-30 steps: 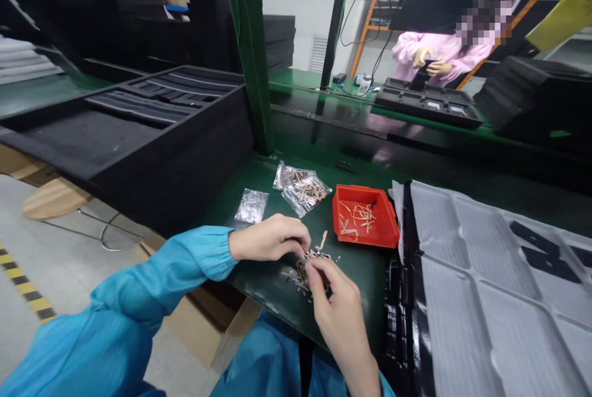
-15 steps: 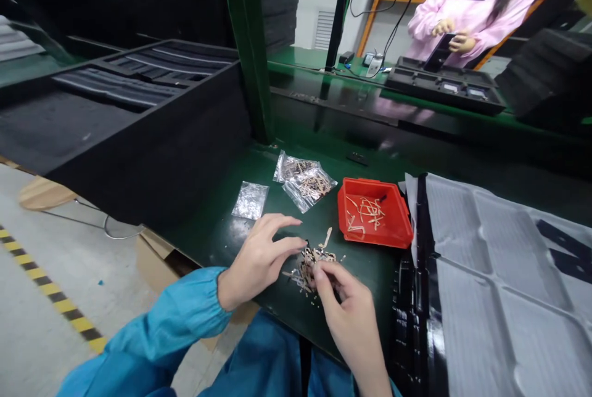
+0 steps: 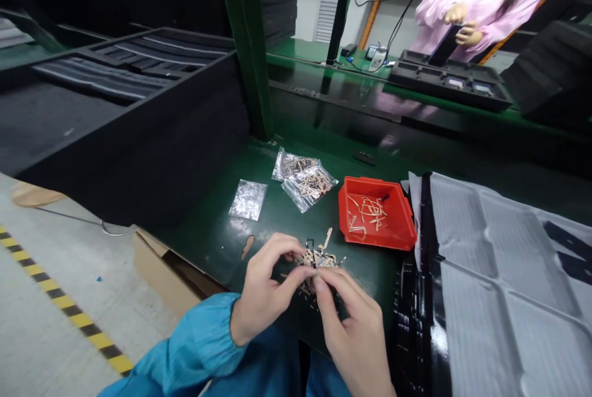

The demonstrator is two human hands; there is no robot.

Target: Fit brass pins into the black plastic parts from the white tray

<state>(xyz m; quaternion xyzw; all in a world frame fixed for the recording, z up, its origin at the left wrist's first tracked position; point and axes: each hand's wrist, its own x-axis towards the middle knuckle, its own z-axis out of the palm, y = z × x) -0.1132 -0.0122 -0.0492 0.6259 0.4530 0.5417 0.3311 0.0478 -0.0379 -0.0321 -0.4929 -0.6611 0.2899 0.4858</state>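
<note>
A pile of small tan and black strip parts [image 3: 326, 258] lies on the dark green table [image 3: 208, 212]. Over its near side, my left hand [image 3: 272, 280] and my right hand [image 3: 351, 317] meet with their fingertips pinched together. What sits between the fingertips is too small and hidden to name. One tan piece [image 3: 248, 246] lies apart, to the left of my left hand. Beyond the pile are two clear bags of such parts [image 3: 314, 184] and a flatter clear bag [image 3: 248, 200]. The red tray [image 3: 402, 237] at the right holds several thin pale strips.
Large black foam box [image 3: 185, 132] at the left, green post [image 3: 250, 45] behind the table. Grey padded sheets [image 3: 481, 249] lie at the right. Across the bench, a person in pink [image 3: 504, 15] holds a dark flat object above a black tray [image 3: 453, 85].
My left hand has come down and in to my right hand, and its fingers have closed. A tan piece now lies on the table at the left. The view has shifted slightly.
</note>
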